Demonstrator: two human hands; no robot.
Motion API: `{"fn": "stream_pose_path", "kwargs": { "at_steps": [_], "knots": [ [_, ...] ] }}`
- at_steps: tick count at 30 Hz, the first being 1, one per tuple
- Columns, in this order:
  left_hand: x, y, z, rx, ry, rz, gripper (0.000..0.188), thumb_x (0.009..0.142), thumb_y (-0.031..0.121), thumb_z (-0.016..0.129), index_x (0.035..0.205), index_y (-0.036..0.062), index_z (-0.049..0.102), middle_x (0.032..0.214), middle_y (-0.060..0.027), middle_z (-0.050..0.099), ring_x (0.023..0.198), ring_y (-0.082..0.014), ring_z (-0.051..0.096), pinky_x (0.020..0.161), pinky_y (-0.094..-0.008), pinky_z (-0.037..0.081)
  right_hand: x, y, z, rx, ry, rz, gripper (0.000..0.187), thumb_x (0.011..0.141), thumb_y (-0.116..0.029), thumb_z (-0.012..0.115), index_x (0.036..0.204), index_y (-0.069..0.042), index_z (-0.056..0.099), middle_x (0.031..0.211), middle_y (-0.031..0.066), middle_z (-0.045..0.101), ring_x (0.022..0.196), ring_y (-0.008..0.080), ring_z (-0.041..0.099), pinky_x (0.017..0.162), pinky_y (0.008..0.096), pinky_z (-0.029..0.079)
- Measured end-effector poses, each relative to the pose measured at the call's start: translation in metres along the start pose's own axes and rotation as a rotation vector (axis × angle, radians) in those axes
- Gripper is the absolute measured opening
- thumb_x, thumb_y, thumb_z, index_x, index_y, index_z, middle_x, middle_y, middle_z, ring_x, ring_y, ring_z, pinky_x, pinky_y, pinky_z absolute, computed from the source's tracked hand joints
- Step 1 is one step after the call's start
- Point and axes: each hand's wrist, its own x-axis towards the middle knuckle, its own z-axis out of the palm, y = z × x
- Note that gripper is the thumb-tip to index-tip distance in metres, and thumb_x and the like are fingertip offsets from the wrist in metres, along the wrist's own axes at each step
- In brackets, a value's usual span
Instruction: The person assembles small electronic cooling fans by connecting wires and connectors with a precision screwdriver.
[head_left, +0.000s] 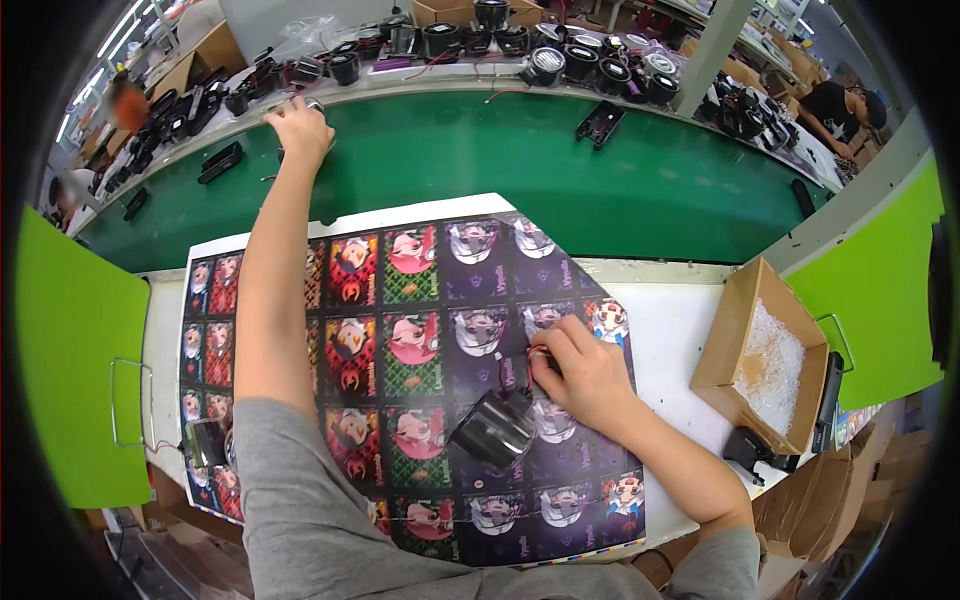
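My left hand [302,128] reaches out over the green conveyor belt at the upper left. Its fingers close round a dark cylindrical part with a silvery rim [316,104], mostly hidden beneath the hand. On the printed sheet [411,350] in front of me lies a glossy black cup-shaped housing [494,430], tipped on its side. Thin red and black wires [533,353] rise from it, and my right hand [583,378] pinches them between thumb and fingers. A similar dark housing [207,442] rests at the sheet's left edge, partly covered by my left arm.
Several black housings [580,62] and wires crowd the shelf beyond the green belt [450,150]. Black plastic shells [600,124] lie on the belt. At right stands a cardboard box [722,365] with clear small pieces. Green panels [85,370] flank me; another person [838,115] works far right.
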Motion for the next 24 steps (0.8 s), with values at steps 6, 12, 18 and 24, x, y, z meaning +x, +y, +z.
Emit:
{"fn": "stream_pose_path", "kwargs": {
  "at_steps": [6,12,18,24],
  "knots": [
    [-0.062,0.0,-0.049,-0.169,0.506,0.222,0.036,0.075,0.04,0.057,0.088,0.0066,0.06,0.093,-0.0099,0.056,0.092,-0.0228,0.053,0.078,-0.0468,0.038,-0.003,0.002,-0.005,0.091,0.066,0.018,0.014,0.071,-0.005,0.061,0.084,-0.005,0.054,0.078,0.0074,0.052,0.058,0.0235,0.057,0.049,0.0321,0.047],
    [-0.185,-0.001,-0.152,-0.559,0.008,0.531,0.043,0.078,0.043,0.051,0.087,0.0024,0.06,0.086,-0.0164,0.06,0.082,-0.0317,0.059,0.072,-0.0452,0.044,0.004,-0.004,-0.04,-0.203,0.084,0.005,0.016,0.069,-0.009,0.062,0.082,-0.006,0.053,0.076,0.0094,0.055,0.062,0.0279,0.058,0.052,0.0368,0.047],
    [-0.311,-0.042,-0.202,-1.115,-0.367,0.876,0.074,0.074,0.044,0.063,0.125,-0.0023,0.036,0.124,-0.0218,0.041,0.115,-0.0351,0.04,0.096,-0.0378,0.034,0.003,0.007,-0.069,-0.229,0.112,0.012,0.016,0.068,-0.006,0.062,0.081,-0.005,0.054,0.073,0.0112,0.057,0.063,0.0298,0.058,0.054,0.0382,0.047],
    [-0.34,0.019,-0.197,-1.331,0.084,0.748,0.051,0.077,0.033,0.063,0.114,0.0002,0.049,0.118,-0.0176,0.048,0.116,-0.0296,0.042,0.101,-0.0499,0.023,0.014,-0.026,-0.068,-0.147,0.094,-0.087,0.013,0.07,-0.007,0.06,0.081,-0.003,0.054,0.073,0.0126,0.056,0.064,0.0312,0.058,0.056,0.038,0.047]
  ]
}}
